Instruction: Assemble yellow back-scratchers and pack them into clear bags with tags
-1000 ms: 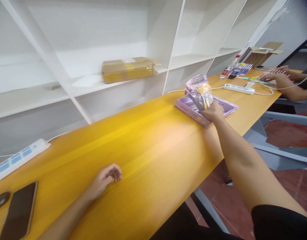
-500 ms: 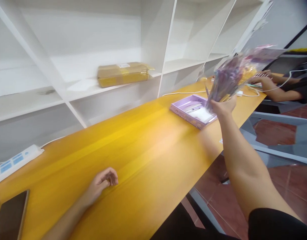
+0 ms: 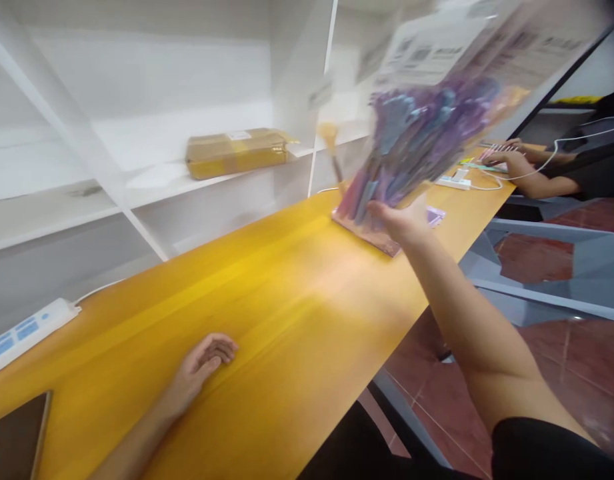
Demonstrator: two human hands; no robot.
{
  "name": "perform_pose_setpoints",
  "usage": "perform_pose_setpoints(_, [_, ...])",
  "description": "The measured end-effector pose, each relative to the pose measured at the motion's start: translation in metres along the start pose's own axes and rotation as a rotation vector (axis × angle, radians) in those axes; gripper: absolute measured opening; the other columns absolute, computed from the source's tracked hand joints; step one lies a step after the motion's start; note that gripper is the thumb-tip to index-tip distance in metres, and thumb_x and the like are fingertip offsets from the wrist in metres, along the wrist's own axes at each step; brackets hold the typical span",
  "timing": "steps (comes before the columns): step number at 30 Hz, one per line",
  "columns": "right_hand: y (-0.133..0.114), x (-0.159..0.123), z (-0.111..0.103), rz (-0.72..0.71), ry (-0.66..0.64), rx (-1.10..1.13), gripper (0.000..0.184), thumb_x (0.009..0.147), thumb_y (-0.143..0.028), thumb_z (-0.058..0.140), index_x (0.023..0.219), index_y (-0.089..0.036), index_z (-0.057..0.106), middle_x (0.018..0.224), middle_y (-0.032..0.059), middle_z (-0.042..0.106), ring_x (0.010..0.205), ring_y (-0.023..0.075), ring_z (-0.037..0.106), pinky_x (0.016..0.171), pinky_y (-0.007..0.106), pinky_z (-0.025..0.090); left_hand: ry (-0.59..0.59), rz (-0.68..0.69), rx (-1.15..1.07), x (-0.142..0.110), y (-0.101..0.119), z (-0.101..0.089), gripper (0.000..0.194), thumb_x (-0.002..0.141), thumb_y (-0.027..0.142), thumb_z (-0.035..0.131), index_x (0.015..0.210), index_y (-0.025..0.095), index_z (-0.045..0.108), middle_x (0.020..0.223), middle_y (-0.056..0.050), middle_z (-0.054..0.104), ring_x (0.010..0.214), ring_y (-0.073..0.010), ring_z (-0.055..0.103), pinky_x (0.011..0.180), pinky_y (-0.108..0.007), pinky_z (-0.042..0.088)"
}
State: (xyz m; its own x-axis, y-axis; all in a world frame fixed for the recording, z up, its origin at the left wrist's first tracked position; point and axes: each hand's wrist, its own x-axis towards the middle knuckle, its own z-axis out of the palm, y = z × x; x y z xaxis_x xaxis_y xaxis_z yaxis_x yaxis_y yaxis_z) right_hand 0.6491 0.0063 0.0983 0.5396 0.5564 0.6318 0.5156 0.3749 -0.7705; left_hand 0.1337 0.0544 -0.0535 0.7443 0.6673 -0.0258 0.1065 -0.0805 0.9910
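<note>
My right hand (image 3: 404,223) grips the lower end of a clear plastic packet (image 3: 427,127) filled with purple and blue items, held up in the air and blurred by motion. Behind it, a shallow purple box (image 3: 381,241) lies on the yellow table (image 3: 287,313), mostly hidden by the packet and my hand. My left hand (image 3: 204,363) rests on the table near the front edge, fingers loosely curled, holding nothing.
A white power strip (image 3: 27,328) and a dark phone (image 3: 14,440) lie at the left. A taped brown parcel (image 3: 237,152) sits on the white shelving. At the far right, another person's hands (image 3: 507,159) work among cables and a second power strip (image 3: 454,180).
My right hand lifted the packet off the purple box and swung it up and towards me, so it now looms large. My left hand has stayed put.
</note>
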Motion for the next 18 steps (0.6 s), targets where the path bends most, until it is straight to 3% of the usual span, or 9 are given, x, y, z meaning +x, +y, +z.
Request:
perform_pose_setpoints(3, [-0.032, -0.042, 0.051, 0.04, -0.306, 0.158, 0.062, 0.067, -0.055, 0.09, 0.107, -0.013, 0.069, 0.104, 0.0133, 0.076, 0.098, 0.0291, 0.074, 0.094, 0.045, 0.061, 0.078, 0.045, -0.096, 0.003, -0.002, 0.002, 0.042, 0.1, 0.043, 0.063, 0.139, 0.026, 0.063, 0.141, -0.015, 0.066, 0.123, -0.0315, 0.065, 0.11, -0.049, 0.049])
perform_pose_setpoints(7, [-0.054, -0.112, 0.123, 0.258, -0.743, 0.321, 0.052, 0.069, -0.044, 0.087, 0.107, -0.013, 0.069, 0.098, 0.0076, 0.076, 0.092, 0.0243, 0.074, 0.083, 0.035, 0.061, 0.185, 0.117, -0.315, 0.009, -0.008, 0.0, 0.067, 0.09, 0.054, 0.076, 0.15, 0.033, 0.057, 0.157, -0.013, 0.056, 0.141, -0.0367, 0.056, 0.122, -0.057, 0.041])
perform_pose_setpoints(10, [-0.055, -0.168, 0.178, 0.419, -0.9, 0.297, 0.065, 0.066, -0.039, 0.088, 0.123, -0.017, 0.066, 0.108, 0.0045, 0.076, 0.096, 0.0224, 0.074, 0.084, 0.033, 0.061, 0.341, 0.136, -0.468, 0.012, -0.012, -0.003, 0.086, 0.064, 0.068, 0.091, 0.137, 0.029, 0.067, 0.145, -0.011, 0.067, 0.137, -0.0378, 0.059, 0.119, -0.053, 0.046])
perform_pose_setpoints(12, [-0.054, -0.199, 0.212, 0.46, -0.977, 0.206, 0.072, 0.062, -0.043, 0.092, 0.125, -0.02, 0.065, 0.108, 0.0032, 0.076, 0.095, 0.0224, 0.074, 0.082, 0.032, 0.06, 0.502, 0.067, -0.552, 0.011, -0.014, -0.007, 0.085, 0.054, 0.07, 0.094, 0.123, 0.024, 0.074, 0.128, -0.011, 0.076, 0.124, -0.0365, 0.068, 0.11, -0.049, 0.055])
perform_pose_setpoints(15, [-0.056, -0.224, 0.258, 0.426, -1.14, 0.191, 0.059, 0.07, -0.048, 0.089, 0.119, -0.021, 0.069, 0.104, 0.0017, 0.076, 0.094, 0.0222, 0.074, 0.081, 0.03, 0.06, 0.738, -0.112, -0.635, 0.009, -0.015, -0.017, 0.067, 0.06, 0.057, 0.096, 0.111, 0.019, 0.074, 0.103, -0.008, 0.081, 0.093, -0.0297, 0.077, 0.091, -0.044, 0.065])
perform_pose_setpoints(18, [-0.063, -0.228, 0.292, 0.385, -1.172, 0.119, 0.076, 0.067, -0.055, 0.089, 0.129, -0.02, 0.064, 0.112, 0.0063, 0.073, 0.101, 0.027, 0.072, 0.083, 0.034, 0.06, 0.878, -0.121, -0.656, 0.01, -0.013, -0.033, 0.052, 0.068, 0.038, 0.093, 0.11, 0.017, 0.073, 0.097, -0.006, 0.082, 0.08, -0.0252, 0.078, 0.08, -0.039, 0.067])
